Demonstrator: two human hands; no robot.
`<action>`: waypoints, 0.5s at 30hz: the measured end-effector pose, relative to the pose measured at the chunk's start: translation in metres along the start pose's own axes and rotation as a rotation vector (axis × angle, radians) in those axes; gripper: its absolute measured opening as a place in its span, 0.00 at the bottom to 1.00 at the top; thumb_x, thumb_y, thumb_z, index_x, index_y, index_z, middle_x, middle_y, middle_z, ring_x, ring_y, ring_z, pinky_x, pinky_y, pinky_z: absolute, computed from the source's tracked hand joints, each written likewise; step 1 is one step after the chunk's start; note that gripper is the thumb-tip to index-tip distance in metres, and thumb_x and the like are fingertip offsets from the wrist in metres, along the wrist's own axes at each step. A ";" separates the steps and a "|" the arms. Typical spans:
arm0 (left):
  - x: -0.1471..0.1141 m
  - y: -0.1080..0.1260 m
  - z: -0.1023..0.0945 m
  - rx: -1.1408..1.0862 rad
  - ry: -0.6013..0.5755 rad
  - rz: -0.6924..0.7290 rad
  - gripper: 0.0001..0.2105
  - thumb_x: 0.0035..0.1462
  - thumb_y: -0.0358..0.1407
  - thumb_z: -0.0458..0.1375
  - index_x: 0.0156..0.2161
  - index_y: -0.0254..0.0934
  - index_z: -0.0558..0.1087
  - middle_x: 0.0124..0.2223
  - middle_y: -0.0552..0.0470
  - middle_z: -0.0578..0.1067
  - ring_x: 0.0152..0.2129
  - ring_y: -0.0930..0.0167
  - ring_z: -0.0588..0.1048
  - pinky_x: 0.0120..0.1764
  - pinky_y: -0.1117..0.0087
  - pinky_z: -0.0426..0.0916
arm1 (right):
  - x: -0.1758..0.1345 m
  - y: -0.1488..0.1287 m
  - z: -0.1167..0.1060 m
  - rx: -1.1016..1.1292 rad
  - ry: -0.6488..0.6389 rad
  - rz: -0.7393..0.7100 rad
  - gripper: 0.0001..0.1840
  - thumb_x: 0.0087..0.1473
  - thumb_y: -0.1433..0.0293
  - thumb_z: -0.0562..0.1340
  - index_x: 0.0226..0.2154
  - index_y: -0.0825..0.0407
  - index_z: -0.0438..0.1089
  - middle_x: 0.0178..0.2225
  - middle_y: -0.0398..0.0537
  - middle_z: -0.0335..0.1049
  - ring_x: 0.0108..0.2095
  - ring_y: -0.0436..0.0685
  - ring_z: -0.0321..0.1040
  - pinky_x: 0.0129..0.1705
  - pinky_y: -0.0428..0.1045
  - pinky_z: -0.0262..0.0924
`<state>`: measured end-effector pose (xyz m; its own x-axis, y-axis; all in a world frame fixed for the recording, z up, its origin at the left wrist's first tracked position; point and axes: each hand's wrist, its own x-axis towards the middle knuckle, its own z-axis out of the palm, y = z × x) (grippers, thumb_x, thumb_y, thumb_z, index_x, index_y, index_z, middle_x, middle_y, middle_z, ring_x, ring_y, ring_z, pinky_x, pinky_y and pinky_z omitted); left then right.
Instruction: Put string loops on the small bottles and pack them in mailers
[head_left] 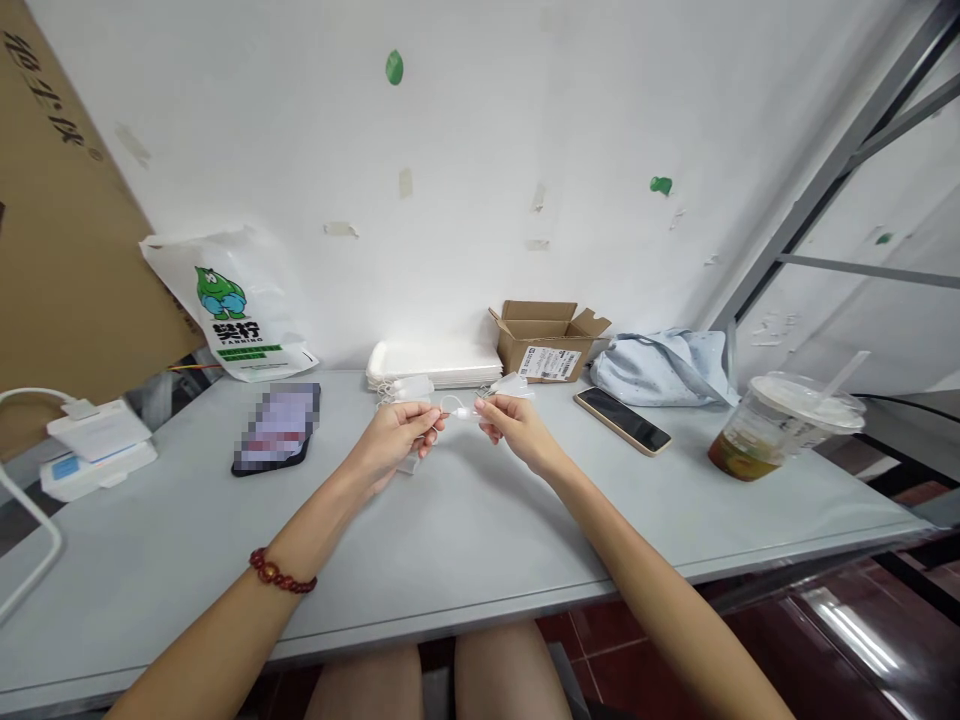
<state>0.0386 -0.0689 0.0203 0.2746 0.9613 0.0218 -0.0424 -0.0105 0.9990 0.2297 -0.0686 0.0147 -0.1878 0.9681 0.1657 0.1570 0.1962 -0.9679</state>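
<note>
String fastener (463,413) held up over a grey desk (487,540)

The left hand (397,430) and right hand (517,425) stand slightly apart, each with thumb and forefinger pinched on one side of the fastener, whose thin loop and small white plug show between them; exactly which part each grips is too small to tell. So fine a piece probably calls for fingertips alone, and the gap likely keeps it in sight. Just beyond, pale tags (412,387) with strings lie near both hands, presumably for easy reach. Farther back, a stack of white packets (435,362) and an open cardboard box (544,340) sit by the wall (480,120). Out to the sides, a dark phone (622,420), a blurred-screen phone (277,430) and a lidded drink cup (750,460) rest on the desk, perhaps to stay out of the forearms' way.
</note>
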 end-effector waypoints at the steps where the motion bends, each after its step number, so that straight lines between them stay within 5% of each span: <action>1: 0.000 0.000 0.000 0.012 0.002 0.006 0.13 0.47 0.42 0.62 0.29 0.31 0.74 0.28 0.52 0.70 0.19 0.78 0.64 0.22 0.74 0.59 | 0.000 0.000 0.000 -0.011 0.005 -0.001 0.22 0.49 0.51 0.59 0.23 0.53 0.62 0.19 0.39 0.59 0.20 0.46 0.54 0.26 0.46 0.52; 8: -0.001 -0.002 0.008 0.228 0.132 0.072 0.12 0.47 0.43 0.58 0.28 0.32 0.72 0.23 0.55 0.69 0.15 0.78 0.62 0.21 0.72 0.59 | 0.000 0.009 0.009 -0.165 0.101 -0.063 0.21 0.53 0.52 0.56 0.24 0.53 0.64 0.19 0.40 0.59 0.20 0.47 0.53 0.24 0.46 0.49; 15: 0.002 -0.020 0.014 0.299 0.146 0.111 0.13 0.49 0.43 0.55 0.27 0.33 0.71 0.21 0.55 0.68 0.14 0.77 0.62 0.19 0.73 0.57 | 0.004 0.026 0.019 -0.052 0.146 -0.025 0.25 0.51 0.47 0.55 0.20 0.51 0.58 0.15 0.37 0.54 0.16 0.47 0.53 0.21 0.46 0.50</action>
<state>0.0530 -0.0709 0.0004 0.1428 0.9788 0.1471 0.2248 -0.1769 0.9582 0.2144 -0.0631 -0.0134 -0.0497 0.9744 0.2191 0.2043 0.2247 -0.9528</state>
